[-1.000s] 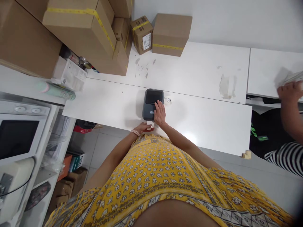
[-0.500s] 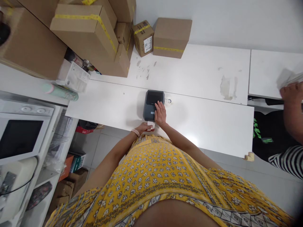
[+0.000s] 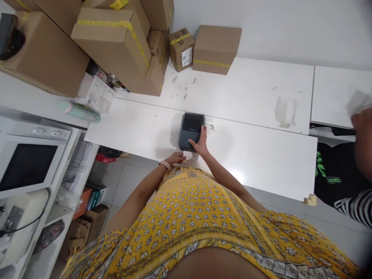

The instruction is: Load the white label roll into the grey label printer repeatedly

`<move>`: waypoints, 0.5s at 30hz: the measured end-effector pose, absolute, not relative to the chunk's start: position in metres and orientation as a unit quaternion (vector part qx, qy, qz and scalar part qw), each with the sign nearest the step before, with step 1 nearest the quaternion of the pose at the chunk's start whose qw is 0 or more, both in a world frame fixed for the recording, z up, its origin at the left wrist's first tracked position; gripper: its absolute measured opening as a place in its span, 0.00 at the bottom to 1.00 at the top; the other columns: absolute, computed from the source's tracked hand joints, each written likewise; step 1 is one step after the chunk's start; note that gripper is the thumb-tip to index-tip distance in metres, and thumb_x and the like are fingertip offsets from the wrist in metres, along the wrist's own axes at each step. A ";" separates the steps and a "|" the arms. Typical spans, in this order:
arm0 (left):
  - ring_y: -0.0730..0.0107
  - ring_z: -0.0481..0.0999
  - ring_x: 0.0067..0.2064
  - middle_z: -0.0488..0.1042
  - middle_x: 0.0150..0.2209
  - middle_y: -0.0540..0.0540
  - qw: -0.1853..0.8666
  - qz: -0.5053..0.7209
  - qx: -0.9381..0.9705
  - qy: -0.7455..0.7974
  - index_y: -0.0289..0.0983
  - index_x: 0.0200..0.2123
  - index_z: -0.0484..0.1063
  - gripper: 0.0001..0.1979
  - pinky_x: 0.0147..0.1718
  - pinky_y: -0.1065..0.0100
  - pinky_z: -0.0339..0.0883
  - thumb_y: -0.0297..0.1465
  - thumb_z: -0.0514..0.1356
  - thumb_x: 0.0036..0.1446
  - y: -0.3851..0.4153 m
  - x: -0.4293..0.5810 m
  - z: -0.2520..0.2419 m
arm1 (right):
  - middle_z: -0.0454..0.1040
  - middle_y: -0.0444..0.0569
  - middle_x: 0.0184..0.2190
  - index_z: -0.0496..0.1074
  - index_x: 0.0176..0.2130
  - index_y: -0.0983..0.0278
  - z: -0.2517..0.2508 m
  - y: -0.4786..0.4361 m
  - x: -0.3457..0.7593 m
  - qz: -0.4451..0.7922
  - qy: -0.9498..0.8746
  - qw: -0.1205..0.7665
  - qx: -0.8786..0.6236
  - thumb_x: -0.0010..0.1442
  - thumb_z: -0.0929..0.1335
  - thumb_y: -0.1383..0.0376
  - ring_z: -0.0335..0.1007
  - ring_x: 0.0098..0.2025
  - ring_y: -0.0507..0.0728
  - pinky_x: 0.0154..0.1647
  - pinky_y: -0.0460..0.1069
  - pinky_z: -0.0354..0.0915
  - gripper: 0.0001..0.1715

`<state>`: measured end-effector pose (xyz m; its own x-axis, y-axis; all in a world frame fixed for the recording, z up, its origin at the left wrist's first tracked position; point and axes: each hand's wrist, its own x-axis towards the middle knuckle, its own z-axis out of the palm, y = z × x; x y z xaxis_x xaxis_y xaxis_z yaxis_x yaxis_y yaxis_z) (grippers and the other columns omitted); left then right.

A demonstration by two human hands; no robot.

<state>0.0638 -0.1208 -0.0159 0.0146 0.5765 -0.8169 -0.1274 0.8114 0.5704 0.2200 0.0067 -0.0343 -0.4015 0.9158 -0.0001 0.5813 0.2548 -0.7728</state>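
Observation:
A dark blue-grey label printer [image 3: 190,133] lies on the white table, with a glossy black panel at its far end. From its near edge a strip of white paper [image 3: 187,155] sticks out. My left hand [image 3: 176,159] pinches the left side of this paper, at the table's front edge. Over the right side of the printer lies my right hand [image 3: 201,143]. Its fingers run along the side edge and its thumb rests on top, at the small light button. Just right of the printer is a small white item with a dark curved mark [image 3: 210,127].
Cardboard boxes with yellow tape [image 3: 113,42] are stacked at the back left. A mint-green bottle [image 3: 80,111] lies left, above a microwave [image 3: 29,162]. At the right edge another person's hand [image 3: 362,120] touches a second table. A tan corner guard [image 3: 310,200] covers the near right table corner.
My right hand has shifted from lying over the printer's face to its right side, with the thumb at the button. My left hand has moved slightly left, and more of the paper shows.

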 end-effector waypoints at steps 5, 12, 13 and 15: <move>0.60 0.81 0.45 0.81 0.50 0.35 0.684 0.276 0.120 0.665 0.36 0.48 0.78 0.31 0.47 0.61 0.70 0.37 0.75 0.39 -0.130 0.028 -0.007 | 0.38 0.64 0.76 0.33 0.74 0.61 -0.040 0.015 0.219 0.393 -0.749 0.225 -0.483 0.59 0.70 0.44 0.32 0.77 0.73 0.69 0.72 0.54 0.63; 0.54 0.70 0.64 0.67 0.66 0.37 0.589 0.381 0.121 0.702 0.41 0.55 0.74 0.27 0.55 0.60 0.69 0.45 0.66 0.54 -0.107 0.018 -0.001 | 0.35 0.61 0.76 0.34 0.74 0.55 -0.039 0.011 0.217 0.373 -0.746 0.254 -0.490 0.61 0.69 0.46 0.36 0.76 0.75 0.66 0.74 0.56 0.59; 0.54 0.67 0.67 0.65 0.68 0.38 0.576 0.392 0.132 0.706 0.42 0.56 0.74 0.26 0.56 0.60 0.68 0.49 0.62 0.58 -0.102 0.022 0.001 | 0.35 0.61 0.76 0.34 0.75 0.56 -0.038 0.011 0.219 0.375 -0.750 0.248 -0.485 0.61 0.69 0.45 0.35 0.76 0.74 0.66 0.74 0.56 0.59; 0.54 0.62 0.70 0.66 0.67 0.39 0.564 0.400 0.152 0.706 0.42 0.56 0.75 0.27 0.59 0.59 0.65 0.53 0.56 0.63 -0.092 0.031 0.007 | 0.35 0.62 0.76 0.34 0.75 0.58 -0.036 0.011 0.222 0.389 -0.754 0.230 -0.477 0.60 0.68 0.41 0.33 0.77 0.74 0.68 0.73 0.55 0.61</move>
<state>0.0315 -0.0924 0.0069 -0.3164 0.6663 -0.6752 -0.2361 0.6341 0.7363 0.2225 0.0114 -0.0359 -0.4388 0.8983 -0.0248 0.5398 0.2415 -0.8064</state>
